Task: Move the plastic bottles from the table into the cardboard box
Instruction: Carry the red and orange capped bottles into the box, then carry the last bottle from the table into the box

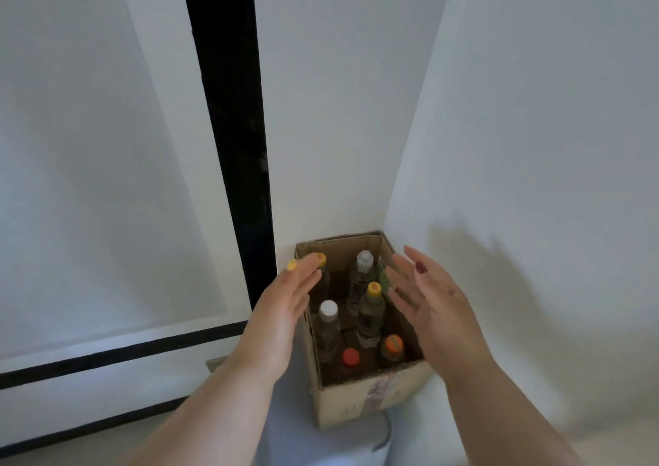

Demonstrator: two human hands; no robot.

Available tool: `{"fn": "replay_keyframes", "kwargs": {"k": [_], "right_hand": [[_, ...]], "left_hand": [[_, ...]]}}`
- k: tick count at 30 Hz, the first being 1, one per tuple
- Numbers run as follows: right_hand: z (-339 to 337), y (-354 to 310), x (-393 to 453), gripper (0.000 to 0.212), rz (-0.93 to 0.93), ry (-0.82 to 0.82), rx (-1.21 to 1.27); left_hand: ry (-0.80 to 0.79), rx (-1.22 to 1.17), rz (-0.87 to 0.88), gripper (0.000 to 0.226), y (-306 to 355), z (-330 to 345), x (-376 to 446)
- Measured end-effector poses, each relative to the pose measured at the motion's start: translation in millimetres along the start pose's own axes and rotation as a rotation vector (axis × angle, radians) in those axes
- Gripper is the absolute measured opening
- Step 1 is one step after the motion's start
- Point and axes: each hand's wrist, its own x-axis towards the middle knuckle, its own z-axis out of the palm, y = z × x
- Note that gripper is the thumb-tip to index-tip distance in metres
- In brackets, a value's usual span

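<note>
Walls: two white walls [535,108] meet in a corner at 12 o'clock from the box; they fill most of the view.
Black strip: a dark vertical strip [231,126] runs down the wall at 11 o'clock from the box, and its lower end is behind the left hand.
Black lines: two dark lines [117,353] cross the low white surface at 9 o'clock from the box.
Cardboard box: the open box [371,394] stands in the corner, its right side just beside the right wall; pale tape is on its near face.
Left hand: the left hand [281,319] is empty with fingers spread wide, at 9 o'clock over the left rim of the box; it hides part of this rim and part of one bottle.
Right hand: the right hand [438,308] is also empty and spread wide, at 3 o'clock over the right rim, which it covers.
Plastic bottles: all stand upright inside the box, close together. Clear cap bottle [362,276] at 12 o'clock; yellow cap bottle [372,308] in the middle; white cap bottle [328,326] at 9 o'clock; orange cap bottle [391,348] at 5 o'clock; red cap bottle [350,358] at 6 o'clock.
Far-left bottle: a bottle with yellow cap [322,259] at 11 o'clock, partly behind the left fingers.
Green label: something green [384,276] shows by the right wall of the box; I cannot tell what it is.
</note>
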Motion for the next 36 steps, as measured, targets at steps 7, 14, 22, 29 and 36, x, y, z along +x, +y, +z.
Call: {"fn": "replay_keyframes", "kwargs": {"k": [7,14,22,29,36], "right_hand": [[22,-54,-86,0.057,-0.140,-0.163,0.205],[31,-91,-212,0.055,-0.217,-0.264,0.235],[35,-117,-390,0.055,-0.226,-0.404,0.254],[55,-129,-529,0.054,-0.270,-0.453,0.240],[95,-107,-672,0.049,-0.378,-0.487,0.196]], "left_hand": [[-0.086,-0.306,0.146,0.061,61,20,-55],[-0.129,-0.309,0.269,0.067,95,41,-195],[-0.110,-0.294,0.341,0.072,104,73,-396],[-0.054,-0.266,0.392,0.070,124,68,-543],[-0.026,-0.261,0.449,0.068,125,17,-702]]}}
